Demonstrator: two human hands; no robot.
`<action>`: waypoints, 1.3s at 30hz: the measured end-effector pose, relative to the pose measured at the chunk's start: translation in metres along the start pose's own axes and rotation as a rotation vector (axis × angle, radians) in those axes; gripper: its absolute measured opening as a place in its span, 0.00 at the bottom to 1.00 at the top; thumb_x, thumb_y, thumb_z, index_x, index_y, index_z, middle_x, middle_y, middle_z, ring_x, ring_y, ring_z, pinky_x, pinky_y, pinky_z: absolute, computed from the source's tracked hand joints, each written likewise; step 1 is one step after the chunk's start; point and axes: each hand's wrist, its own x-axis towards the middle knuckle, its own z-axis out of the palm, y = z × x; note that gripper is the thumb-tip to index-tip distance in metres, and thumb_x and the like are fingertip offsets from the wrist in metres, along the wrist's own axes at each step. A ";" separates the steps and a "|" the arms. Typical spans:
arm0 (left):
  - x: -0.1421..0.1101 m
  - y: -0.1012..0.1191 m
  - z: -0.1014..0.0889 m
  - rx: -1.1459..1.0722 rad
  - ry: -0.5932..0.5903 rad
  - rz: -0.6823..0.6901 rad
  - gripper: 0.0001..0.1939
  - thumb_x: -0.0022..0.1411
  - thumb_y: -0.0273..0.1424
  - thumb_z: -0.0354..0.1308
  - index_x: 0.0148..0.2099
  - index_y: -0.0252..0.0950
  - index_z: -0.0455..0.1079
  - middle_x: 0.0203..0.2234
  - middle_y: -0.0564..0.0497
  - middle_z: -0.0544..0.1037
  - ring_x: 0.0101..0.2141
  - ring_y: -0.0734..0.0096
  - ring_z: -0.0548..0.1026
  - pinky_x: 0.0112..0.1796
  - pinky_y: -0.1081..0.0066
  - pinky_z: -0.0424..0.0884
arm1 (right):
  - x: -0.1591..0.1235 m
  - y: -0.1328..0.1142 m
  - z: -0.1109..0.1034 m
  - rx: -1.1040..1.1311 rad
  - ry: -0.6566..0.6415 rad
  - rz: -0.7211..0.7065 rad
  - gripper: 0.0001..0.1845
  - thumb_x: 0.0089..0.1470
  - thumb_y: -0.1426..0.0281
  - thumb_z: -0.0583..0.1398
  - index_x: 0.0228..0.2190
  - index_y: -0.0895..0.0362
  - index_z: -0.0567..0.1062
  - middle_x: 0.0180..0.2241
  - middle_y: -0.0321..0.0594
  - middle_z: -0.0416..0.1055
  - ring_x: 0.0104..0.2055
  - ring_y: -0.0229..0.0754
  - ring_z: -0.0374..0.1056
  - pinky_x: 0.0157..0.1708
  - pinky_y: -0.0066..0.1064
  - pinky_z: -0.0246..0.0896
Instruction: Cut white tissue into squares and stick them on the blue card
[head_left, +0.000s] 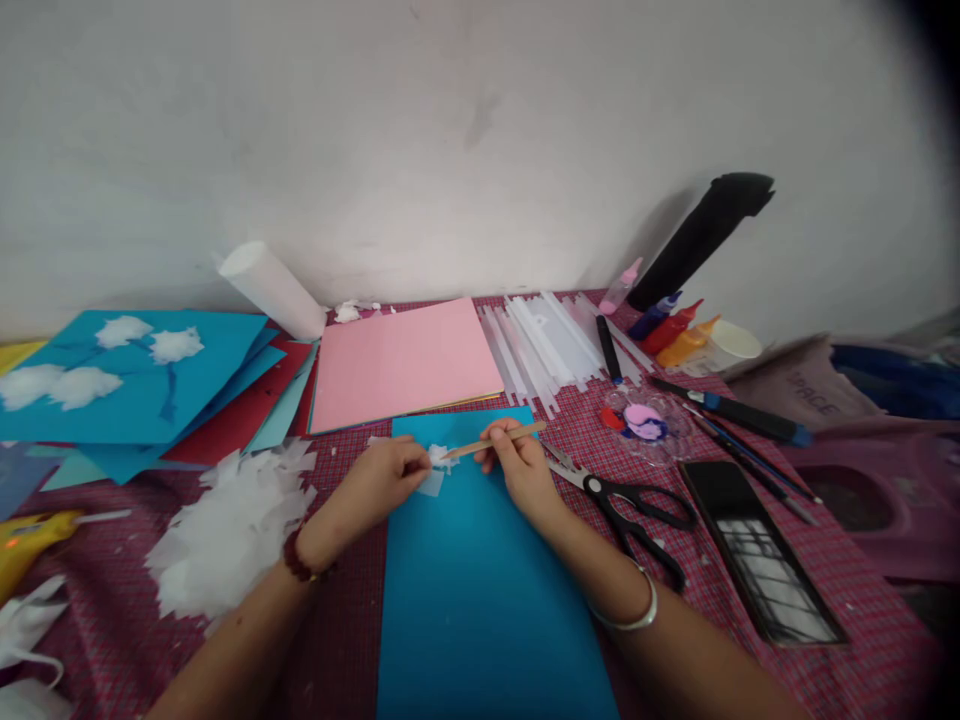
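A wooden craft stick [502,440] is pinched between the thumb and fingers of my right hand [521,470], and its tip reaches a small tuft of white tissue paper [442,455]. My left hand [394,472] has its fingers closed at the left edge of that tuft. Under both hands lies a long blue sheet of paper [487,600]. A pile of cut white tissue squares [225,530] sits beside my left forearm. To the right of my right hand rest black-handled scissors [626,500].
Blue sheets with white puffs [150,390] lie at the left, near a yellow glue gun [34,545]. Behind are pink paper [409,365], a white roll [274,290] and translucent glue sticks [544,345]. A paint palette [660,440], paint bottles [686,335] and a phone [761,550] occupy the right.
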 end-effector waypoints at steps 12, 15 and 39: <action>0.003 -0.009 0.008 -0.071 0.113 -0.047 0.06 0.55 0.24 0.53 0.28 0.35 0.69 0.24 0.54 0.72 0.27 0.73 0.70 0.29 0.73 0.62 | -0.013 0.005 0.002 -0.190 -0.129 -0.164 0.11 0.62 0.65 0.51 0.31 0.54 0.69 0.24 0.34 0.67 0.25 0.40 0.65 0.27 0.31 0.59; 0.003 -0.006 0.008 -0.081 0.127 -0.051 0.06 0.54 0.24 0.53 0.28 0.35 0.69 0.23 0.54 0.72 0.26 0.73 0.70 0.29 0.73 0.61 | -0.013 0.006 0.002 -0.308 -0.163 -0.227 0.12 0.63 0.66 0.50 0.31 0.54 0.69 0.25 0.35 0.68 0.26 0.39 0.65 0.28 0.31 0.60; 0.004 -0.021 0.005 -0.198 0.138 -0.071 0.10 0.55 0.24 0.49 0.35 0.35 0.72 0.31 0.50 0.76 0.33 0.68 0.73 0.35 0.71 0.67 | -0.021 -0.008 0.001 -0.550 -0.217 -0.489 0.11 0.62 0.68 0.50 0.32 0.52 0.71 0.27 0.39 0.71 0.30 0.43 0.67 0.31 0.35 0.62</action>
